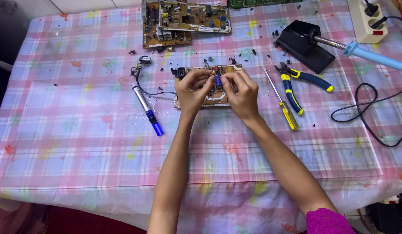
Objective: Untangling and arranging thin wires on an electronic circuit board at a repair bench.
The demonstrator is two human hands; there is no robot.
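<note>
Right hand [241, 93] and left hand [193, 89] each pinched the small blue cylindrical capacitor [218, 80], steadying it over the tan circuit board [218, 99] lying flat on the worktop [79, 130].

Pliers [296, 82], screwdriver [281, 102], soldering iron [366, 52] and spare circuit boards [183, 21] lie about.

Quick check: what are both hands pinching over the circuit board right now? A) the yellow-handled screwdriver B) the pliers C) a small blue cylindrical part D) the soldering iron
C: the left hand and right hand meet on the small blue part above the board.
</note>
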